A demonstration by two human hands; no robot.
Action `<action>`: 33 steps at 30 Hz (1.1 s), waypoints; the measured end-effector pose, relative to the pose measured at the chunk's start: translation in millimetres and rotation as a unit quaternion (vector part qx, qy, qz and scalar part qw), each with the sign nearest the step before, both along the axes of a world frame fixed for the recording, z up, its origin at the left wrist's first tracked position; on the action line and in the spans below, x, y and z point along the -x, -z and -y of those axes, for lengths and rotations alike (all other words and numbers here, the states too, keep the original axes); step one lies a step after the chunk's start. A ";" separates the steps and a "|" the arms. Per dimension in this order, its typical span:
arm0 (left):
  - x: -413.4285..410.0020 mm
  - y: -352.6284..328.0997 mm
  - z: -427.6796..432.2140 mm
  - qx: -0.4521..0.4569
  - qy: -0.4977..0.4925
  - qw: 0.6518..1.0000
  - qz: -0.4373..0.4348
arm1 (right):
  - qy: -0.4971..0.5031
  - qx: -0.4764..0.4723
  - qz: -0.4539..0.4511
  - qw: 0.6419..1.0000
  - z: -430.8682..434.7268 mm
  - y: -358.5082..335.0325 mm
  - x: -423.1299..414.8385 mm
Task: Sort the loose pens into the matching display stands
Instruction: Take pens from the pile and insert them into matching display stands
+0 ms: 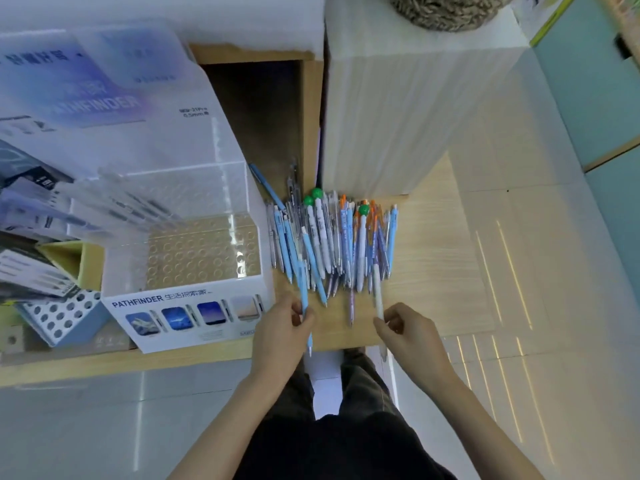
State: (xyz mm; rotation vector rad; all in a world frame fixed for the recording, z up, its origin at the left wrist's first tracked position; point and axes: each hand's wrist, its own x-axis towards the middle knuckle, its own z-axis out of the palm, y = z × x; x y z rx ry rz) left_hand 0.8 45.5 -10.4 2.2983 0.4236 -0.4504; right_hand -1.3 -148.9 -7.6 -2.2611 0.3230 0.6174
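Observation:
A heap of loose pens [332, 244], mostly light blue and white with some orange and green tops, lies on the wooden shelf [433, 258]. My left hand [280, 337] is shut on a light blue pen [303, 289] at the near edge of the heap. My right hand [408, 334] pinches a white pen [378, 296] at the heap's right side. To the left stands a white PATHFINDER display stand [187, 317] with a clear perforated tray [204, 251] of round holes; several clear pens [114, 206] stand in its far left part.
A small blue stand with holes [62, 317] sits at the near left, next to a yellow box [74, 261]. A tall white block [398, 109] rises behind the heap. The shelf's front edge lies just under my hands; tiled floor lies below.

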 end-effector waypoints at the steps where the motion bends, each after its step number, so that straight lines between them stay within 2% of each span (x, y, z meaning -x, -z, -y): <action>1: -11.1 2.0 4.1 0.003 -0.013 1.000 0.025 | 0.023 0.004 0.020 1.000 7.1 0.9 -12.4; 4: -46.8 19.5 14.4 -0.034 -0.055 0.994 0.083 | 0.073 0.052 0.059 0.994 22.9 18.8 -54.1; 6: -66.9 32.8 19.4 -0.060 -0.088 0.992 0.073 | 0.080 0.095 0.048 0.991 29.6 34.9 -75.6; 10: -94.4 43.6 22.7 -0.064 -0.126 0.990 0.023 | 0.017 0.144 0.025 0.989 36.1 56.7 -95.8; 14: -105.2 43.4 22.6 -0.081 -0.127 0.989 -0.002 | -0.012 0.103 0.040 0.994 44.7 58.4 -108.1; 17: -110.3 38.8 19.3 -0.082 -0.133 0.987 0.028 | -0.015 0.077 0.046 0.996 52.0 60.1 -117.5; 20: -136.5 34.1 11.8 -0.040 -0.137 0.986 0.086 | 0.002 0.044 0.067 0.997 56.5 61.7 -125.2; 23: -171.6 43.3 7.1 0.004 -0.145 0.987 0.065 | 0.020 0.015 0.076 0.997 57.8 64.6 -129.4; 30: -204.5 69.2 6.7 -0.039 -0.187 0.981 0.034 | 0.059 -0.009 0.083 0.995 57.4 74.1 -131.9; 33: -201.9 71.5 7.0 -0.035 -0.202 0.976 0.074 | 0.072 -0.010 0.085 0.994 56.2 76.0 -132.6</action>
